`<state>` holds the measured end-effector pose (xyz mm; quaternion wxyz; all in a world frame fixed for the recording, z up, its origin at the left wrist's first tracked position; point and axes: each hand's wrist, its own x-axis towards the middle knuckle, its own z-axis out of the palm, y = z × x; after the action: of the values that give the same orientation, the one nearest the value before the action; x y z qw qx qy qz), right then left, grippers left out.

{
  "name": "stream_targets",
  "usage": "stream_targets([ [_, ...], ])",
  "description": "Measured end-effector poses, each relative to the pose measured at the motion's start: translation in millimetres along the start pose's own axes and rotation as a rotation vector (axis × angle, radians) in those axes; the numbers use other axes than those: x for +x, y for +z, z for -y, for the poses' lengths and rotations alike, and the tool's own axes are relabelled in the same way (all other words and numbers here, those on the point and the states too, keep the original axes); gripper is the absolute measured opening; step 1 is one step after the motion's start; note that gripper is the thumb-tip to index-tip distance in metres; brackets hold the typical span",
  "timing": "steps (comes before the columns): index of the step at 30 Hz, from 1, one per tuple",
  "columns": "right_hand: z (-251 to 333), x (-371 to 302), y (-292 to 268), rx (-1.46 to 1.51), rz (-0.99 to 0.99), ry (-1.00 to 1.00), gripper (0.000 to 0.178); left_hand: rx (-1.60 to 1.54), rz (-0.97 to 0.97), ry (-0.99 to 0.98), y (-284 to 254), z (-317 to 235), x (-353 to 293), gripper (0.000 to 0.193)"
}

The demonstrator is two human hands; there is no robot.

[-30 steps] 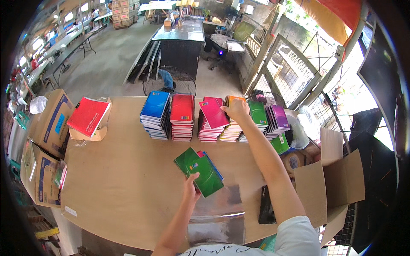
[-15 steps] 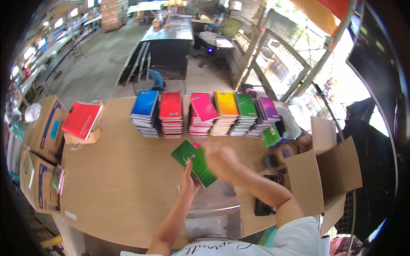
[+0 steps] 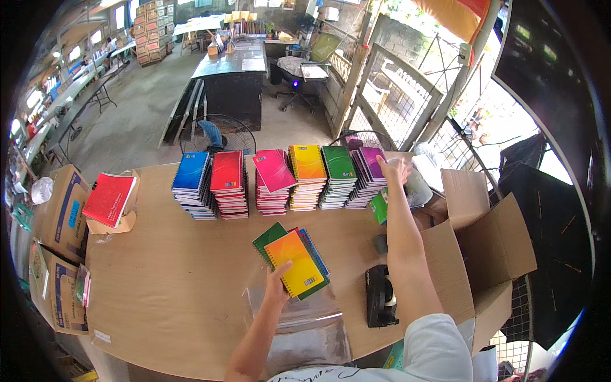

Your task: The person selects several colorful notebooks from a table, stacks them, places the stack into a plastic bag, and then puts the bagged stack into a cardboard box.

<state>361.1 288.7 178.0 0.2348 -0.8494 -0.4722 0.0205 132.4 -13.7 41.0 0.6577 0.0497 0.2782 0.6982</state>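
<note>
Six notebook stacks (image 3: 304, 201) stand mid-frame on the worktop (image 3: 172, 274). The left hand (image 3: 277, 283) grips at least four notebooks (image 3: 294, 260); the right hand (image 3: 396, 169) is at the purple stack (image 3: 371, 164), grip unclear.

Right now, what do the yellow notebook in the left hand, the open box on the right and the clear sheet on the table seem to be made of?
Yellow notebook: likely paper under smooth card, judging by its spiral-bound edge; spiral metal or plastic, unclear.
Open box: likely cardboard, matte brown, with stiff folded flaps.
Clear sheet: apparently glossy plastic, see-through with bright reflections.
</note>
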Motion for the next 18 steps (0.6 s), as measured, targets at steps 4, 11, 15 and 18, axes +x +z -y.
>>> stream_targets([
  [4, -19, 5, 46, -0.106, -0.122, -0.826, 0.043, 0.05, -0.064, 0.032, -1, -4, 0, 0.039],
  [11, -17, -32, -32, 0.132, -0.12, -0.753, 0.016, 0.113, -0.103, 0.036, -17, -4, -10, 0.039],
  [15, -23, -195, -93, 0.408, -0.058, -0.927, 0.017, 0.155, -0.145, 0.079, -24, -2, -22, 0.043],
  [18, -44, -244, -101, 0.681, 0.072, -1.25, 0.023, 0.081, -0.074, -0.063, -25, -2, -29, 0.049],
])
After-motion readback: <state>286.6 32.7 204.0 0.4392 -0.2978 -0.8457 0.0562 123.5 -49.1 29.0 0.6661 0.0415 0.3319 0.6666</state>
